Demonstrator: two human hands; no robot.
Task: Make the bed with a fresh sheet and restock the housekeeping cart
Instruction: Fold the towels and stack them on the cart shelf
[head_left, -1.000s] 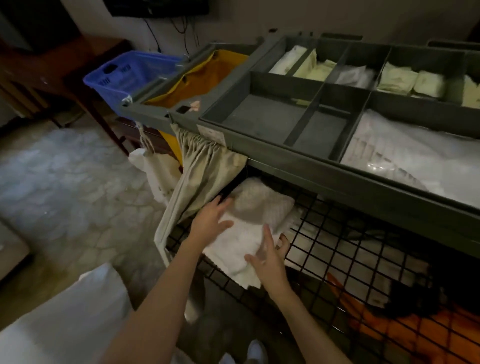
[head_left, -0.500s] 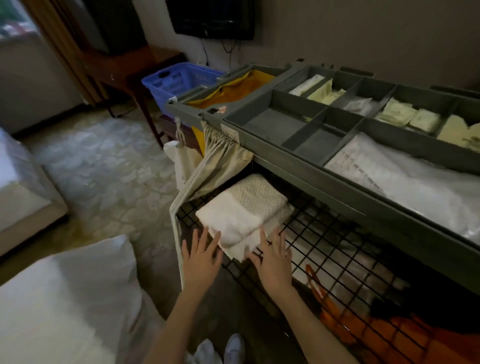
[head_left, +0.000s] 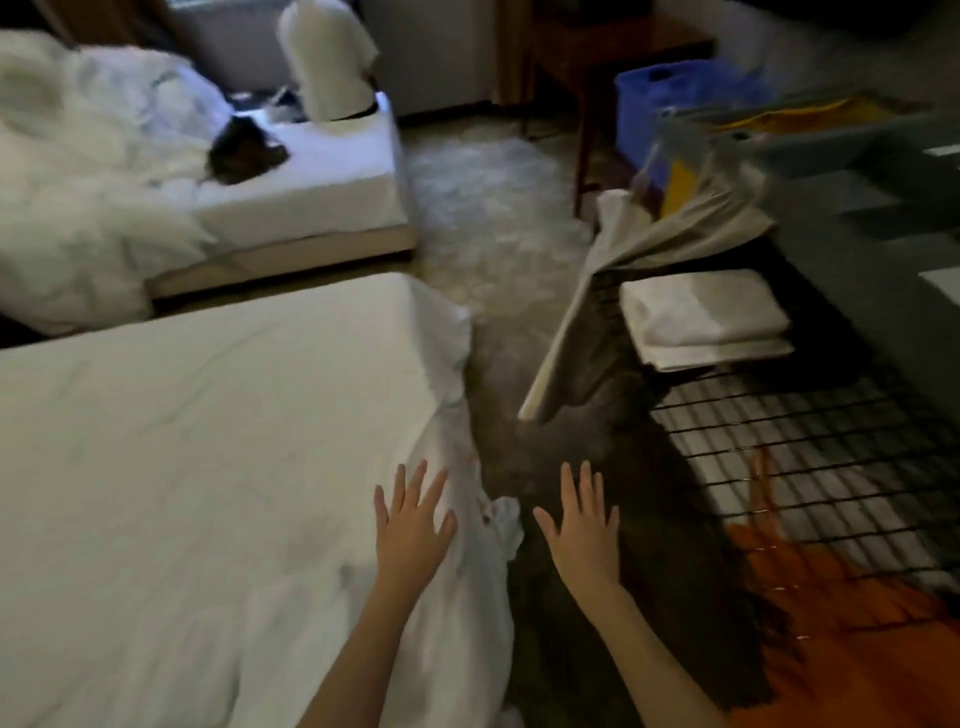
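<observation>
Left hand (head_left: 413, 525) and right hand (head_left: 582, 525) spread wide, holding nothing. Fresh sheet (head_left: 208, 467) on near bed, edge bunched, may slide toward floor. Folded towels (head_left: 701, 317) on cart shelf (head_left: 810, 452), right.

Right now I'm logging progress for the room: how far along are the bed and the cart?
Done: folded white linens sit on the cart's wire shelf. In hand: nothing; left hand and right hand are open, the left over the near bed's white sheet. Left: that sheet hangs bunched at the edge, and the far bed carries heaped bedding.
</observation>
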